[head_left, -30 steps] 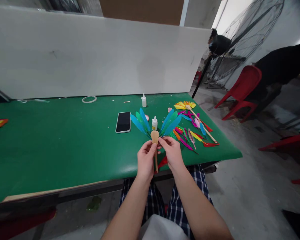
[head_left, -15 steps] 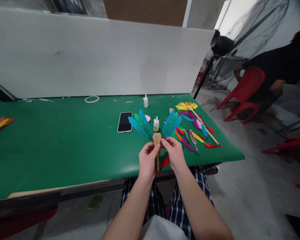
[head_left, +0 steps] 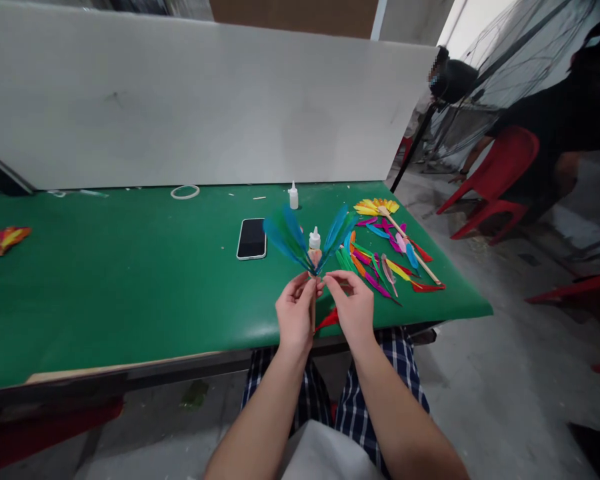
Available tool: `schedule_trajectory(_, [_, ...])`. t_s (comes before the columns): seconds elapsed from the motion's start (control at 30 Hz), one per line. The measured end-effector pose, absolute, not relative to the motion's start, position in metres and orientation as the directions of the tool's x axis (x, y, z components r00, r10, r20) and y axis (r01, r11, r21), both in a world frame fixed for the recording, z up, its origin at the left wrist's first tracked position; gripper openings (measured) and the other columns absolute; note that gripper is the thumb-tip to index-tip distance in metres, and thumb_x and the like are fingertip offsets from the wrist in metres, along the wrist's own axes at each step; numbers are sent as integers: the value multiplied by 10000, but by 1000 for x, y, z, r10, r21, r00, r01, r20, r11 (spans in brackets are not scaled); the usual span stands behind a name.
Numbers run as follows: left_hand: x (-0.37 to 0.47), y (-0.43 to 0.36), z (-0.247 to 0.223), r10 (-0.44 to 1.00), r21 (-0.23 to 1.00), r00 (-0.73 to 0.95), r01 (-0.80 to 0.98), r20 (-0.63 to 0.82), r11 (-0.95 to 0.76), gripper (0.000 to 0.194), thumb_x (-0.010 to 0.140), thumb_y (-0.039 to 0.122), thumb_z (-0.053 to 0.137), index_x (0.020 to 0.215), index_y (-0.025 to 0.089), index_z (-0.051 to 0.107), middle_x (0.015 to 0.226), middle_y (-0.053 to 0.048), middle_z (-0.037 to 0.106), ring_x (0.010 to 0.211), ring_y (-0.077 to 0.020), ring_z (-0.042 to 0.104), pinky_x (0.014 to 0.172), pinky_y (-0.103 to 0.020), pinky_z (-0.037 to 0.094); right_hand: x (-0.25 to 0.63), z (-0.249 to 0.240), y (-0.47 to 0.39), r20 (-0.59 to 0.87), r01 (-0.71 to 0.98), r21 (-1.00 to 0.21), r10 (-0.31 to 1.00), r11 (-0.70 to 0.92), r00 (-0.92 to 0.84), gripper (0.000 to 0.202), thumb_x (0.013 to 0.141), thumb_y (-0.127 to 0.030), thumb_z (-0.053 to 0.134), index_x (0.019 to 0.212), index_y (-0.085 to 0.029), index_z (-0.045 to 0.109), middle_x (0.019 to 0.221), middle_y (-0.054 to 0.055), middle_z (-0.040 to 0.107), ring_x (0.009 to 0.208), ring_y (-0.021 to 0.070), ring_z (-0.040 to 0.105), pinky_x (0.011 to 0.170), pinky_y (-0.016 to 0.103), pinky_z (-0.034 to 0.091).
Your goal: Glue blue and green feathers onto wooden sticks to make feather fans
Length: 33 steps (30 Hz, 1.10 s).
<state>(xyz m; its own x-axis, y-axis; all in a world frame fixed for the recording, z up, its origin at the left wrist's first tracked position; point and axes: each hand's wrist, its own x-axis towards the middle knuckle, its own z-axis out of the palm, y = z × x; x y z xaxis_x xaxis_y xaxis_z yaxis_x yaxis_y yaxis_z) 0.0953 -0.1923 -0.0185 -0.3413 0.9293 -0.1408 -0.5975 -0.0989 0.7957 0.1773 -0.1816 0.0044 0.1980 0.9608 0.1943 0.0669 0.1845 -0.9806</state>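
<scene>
My left hand [head_left: 296, 308] is closed on the wooden stick [head_left: 313, 310] of a feather fan, just below its small head. Blue and green feathers [head_left: 286, 235] spread from the head to both sides and look slightly blurred. At the base of the fan, my right hand [head_left: 351, 303] has thumb and finger pinched together; what lies between them is too small to make out. A white glue bottle [head_left: 315, 238] stands right behind the fan head. Loose coloured feathers [head_left: 380, 270] lie to the right, and a red tassel [head_left: 329, 320] hangs between my hands.
On the green table [head_left: 130, 287] are a phone [head_left: 252, 239], a second white bottle [head_left: 293, 196], a white ring [head_left: 185, 192] and a yellow feather fan [head_left: 377, 207]. A white panel [head_left: 205, 107] stands behind. A person [head_left: 555, 120] sits at the right.
The fan has turned in my hands: its plain wooden face was toward me, and now a pinkish face with feather bases shows. The view has shifted slightly.
</scene>
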Motion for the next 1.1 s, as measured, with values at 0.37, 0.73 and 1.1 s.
schedule_trajectory(0.37, [97, -194, -29, 950, 860, -287, -509, -121, -44, 252, 653, 264, 697, 857, 139, 618, 831, -29, 647, 748, -98, 601, 709, -204, 464, 177, -11, -167, -54, -247, -968, 999, -51, 5, 175, 631, -329, 678, 697, -177, 622, 691, -14, 626, 671, 109, 568, 673, 238, 465])
schedule_trajectory(0.73, [-7, -147, -26, 974, 975, -146, -168, -170, 145, 422, 724, 337, 630, 1092, 186, 490, 794, -7, 578, 682, -104, 595, 683, -273, 512, 197, -29, -166, -340, 50, -940, 926, -337, -166, 274, 638, -418, 654, 715, -162, 590, 538, -30, 579, 396, 77, 505, 374, 191, 403])
schedule_trajectory(1.1, [-1, -100, -27, 951, 934, 192, 309, -243, 176, 496, 676, 174, 656, 1147, 170, 499, 522, 68, 437, 490, -96, 524, 514, -248, 497, 224, -40, -164, 380, 670, -539, 857, 510, -348, 173, 830, -252, 494, 836, -178, 650, 807, 56, 649, 774, 157, 579, 715, 286, 461])
